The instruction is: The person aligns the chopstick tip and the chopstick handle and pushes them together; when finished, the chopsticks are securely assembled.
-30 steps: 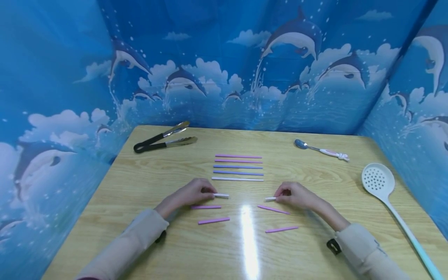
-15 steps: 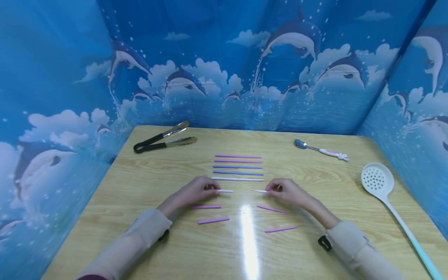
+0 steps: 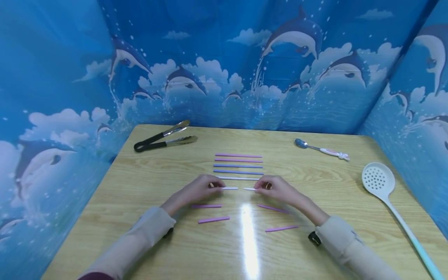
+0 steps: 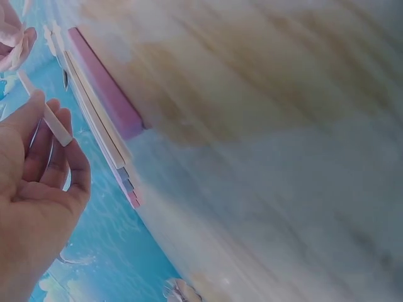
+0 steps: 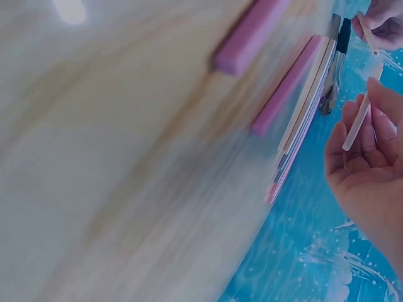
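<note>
My left hand (image 3: 202, 189) pinches a short white stick (image 3: 231, 188) between thumb and fingers. Facing it, my right hand (image 3: 277, 190) pinches another short white stick (image 3: 249, 189). A small gap separates the two inner ends. Just beyond the hands lies a long white stick (image 3: 238, 178), its ends partly covered by the fingers. In the left wrist view the white stick (image 4: 58, 129) shows above the tabletop, as does the right one (image 5: 357, 124) in the right wrist view. Short pink sticks lie nearer: two by the left hand (image 3: 213, 220), two by the right (image 3: 281, 228).
Past the long white stick lie two blue sticks (image 3: 238, 172) and two pink sticks (image 3: 238, 160), roughly parallel. Black-handled tongs (image 3: 154, 146) stand at the back left, a spoon (image 3: 323, 151) at the back right. A slotted skimmer (image 3: 378, 181) lies along the right side.
Both hands have moved inward and slightly farther from the body, carrying their white sticks. The gap between the sticks has narrowed. The things on the table stay put.
</note>
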`<state>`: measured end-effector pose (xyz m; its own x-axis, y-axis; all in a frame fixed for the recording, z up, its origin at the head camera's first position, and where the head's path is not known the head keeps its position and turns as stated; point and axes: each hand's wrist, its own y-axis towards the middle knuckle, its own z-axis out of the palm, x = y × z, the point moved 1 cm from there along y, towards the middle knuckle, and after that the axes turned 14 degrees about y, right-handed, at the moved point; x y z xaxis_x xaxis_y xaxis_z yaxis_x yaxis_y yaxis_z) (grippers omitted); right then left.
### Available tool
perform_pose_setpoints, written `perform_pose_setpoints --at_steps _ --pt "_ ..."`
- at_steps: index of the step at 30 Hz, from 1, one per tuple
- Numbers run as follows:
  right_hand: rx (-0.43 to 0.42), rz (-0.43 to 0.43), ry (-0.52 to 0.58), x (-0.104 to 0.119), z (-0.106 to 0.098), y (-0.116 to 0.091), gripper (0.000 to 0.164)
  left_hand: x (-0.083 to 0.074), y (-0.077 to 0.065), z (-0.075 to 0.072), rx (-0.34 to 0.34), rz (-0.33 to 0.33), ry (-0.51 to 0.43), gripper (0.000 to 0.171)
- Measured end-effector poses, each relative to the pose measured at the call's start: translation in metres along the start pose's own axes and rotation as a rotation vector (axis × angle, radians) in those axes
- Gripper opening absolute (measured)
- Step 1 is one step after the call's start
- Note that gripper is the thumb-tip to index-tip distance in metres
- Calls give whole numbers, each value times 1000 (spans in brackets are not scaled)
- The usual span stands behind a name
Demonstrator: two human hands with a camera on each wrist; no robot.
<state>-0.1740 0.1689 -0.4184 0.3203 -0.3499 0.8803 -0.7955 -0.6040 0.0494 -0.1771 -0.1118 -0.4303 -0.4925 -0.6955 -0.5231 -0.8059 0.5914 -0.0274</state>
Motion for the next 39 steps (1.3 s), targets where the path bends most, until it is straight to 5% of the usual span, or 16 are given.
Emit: perform_pose_setpoints --at_steps 13,30,39 --pt "30 -16 12 6 7 7 7 -2 3 2 -9 27 -3 18" --pt "-36 -157 -36 5 12 12 9 -3 2 0 -24 33 13 21" --pt "-55 -203 -43 8 13 7 9 -6 -1 -4 -52 89 32 22"
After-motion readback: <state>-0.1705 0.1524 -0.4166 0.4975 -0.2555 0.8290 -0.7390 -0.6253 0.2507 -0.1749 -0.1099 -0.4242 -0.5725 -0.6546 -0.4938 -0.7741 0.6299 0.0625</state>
